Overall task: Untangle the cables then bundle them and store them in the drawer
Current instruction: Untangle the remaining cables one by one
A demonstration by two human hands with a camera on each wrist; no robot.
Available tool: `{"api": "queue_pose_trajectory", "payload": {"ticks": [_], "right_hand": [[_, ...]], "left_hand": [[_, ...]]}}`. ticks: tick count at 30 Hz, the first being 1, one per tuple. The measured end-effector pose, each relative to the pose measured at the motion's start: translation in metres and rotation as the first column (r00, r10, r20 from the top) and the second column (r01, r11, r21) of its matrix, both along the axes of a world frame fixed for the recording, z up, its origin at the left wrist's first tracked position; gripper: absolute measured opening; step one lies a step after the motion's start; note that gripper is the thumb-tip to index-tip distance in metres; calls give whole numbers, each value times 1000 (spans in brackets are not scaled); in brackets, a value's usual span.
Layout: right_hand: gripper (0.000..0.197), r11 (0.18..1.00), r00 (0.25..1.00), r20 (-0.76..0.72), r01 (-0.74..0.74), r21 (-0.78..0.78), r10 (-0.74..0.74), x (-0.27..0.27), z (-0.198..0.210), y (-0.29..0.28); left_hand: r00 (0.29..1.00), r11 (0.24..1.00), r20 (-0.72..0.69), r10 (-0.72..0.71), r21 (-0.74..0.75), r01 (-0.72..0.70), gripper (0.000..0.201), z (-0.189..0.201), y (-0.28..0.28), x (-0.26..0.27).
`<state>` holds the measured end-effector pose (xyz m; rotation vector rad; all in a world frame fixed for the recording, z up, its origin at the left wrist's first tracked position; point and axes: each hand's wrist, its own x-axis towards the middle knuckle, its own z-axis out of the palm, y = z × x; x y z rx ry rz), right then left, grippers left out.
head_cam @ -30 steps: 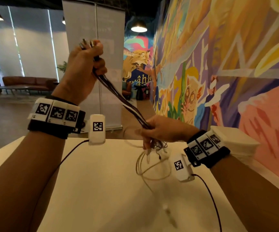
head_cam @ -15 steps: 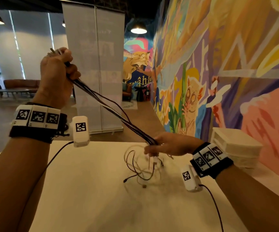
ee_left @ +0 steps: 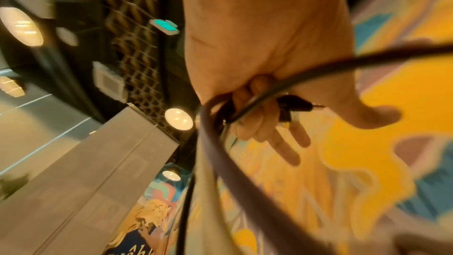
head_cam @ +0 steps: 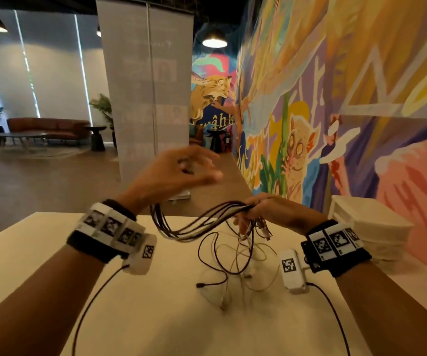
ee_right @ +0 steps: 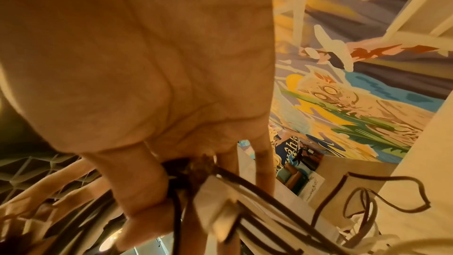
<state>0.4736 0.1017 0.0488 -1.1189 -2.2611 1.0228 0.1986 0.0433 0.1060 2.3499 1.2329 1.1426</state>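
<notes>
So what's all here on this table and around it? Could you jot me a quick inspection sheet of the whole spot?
Surface: pale table, partly bare.
Job's things: a bunch of dark and pale cables sagging in a loop between both hands; loose ends trail in a tangle on the table. White drawer unit at the far right; whether a drawer is open cannot be told.
Clutter: nothing seen.
Grippers: left hand raised, blurred, gripping the cables' plug ends with some fingers spread; right hand pinches the bunch low over the table.
Cables: not bundled yet; thin black leads run from the wrist cameras.
Surroundings: painted mural wall on the right, grey banner behind, lounge sofa at far left.
</notes>
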Motion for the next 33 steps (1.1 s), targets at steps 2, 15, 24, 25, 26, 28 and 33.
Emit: {"api": "queue_pose_trajectory", "payload": {"ticks": [2,15,24,25,26,28,33], "right_hand": [[31,1000,1000,20,22,-7,-22,-1,0,-1],[19,980,990,115,62,189,-85,25,-57,-7],[28,985,975,-198,129,118,-104,57,-77,-8],[26,982,973,-196,147,121,-122,58,-77,-8],[24,971,966,-201,192,142,-161,60,-76,-8],[21,916,931,-226,335,221,-286,62,-74,-9],[17,838,882,-122,470,278,-455,72,-72,-11]], "left_hand": [[972,990,-231,-44,-141,12,85,-12,5,24],[962,961,203,-180,-175,216,41,-7,14,18],[830,966,556,-48,-185,180,25,17,16,-19],[817,959,574,-59,-194,205,23,18,17,-23],[807,955,587,-67,-198,223,22,18,17,-26],[788,953,611,-76,-189,238,21,20,19,-32],[658,950,743,-125,-101,295,20,35,18,-48]]}}
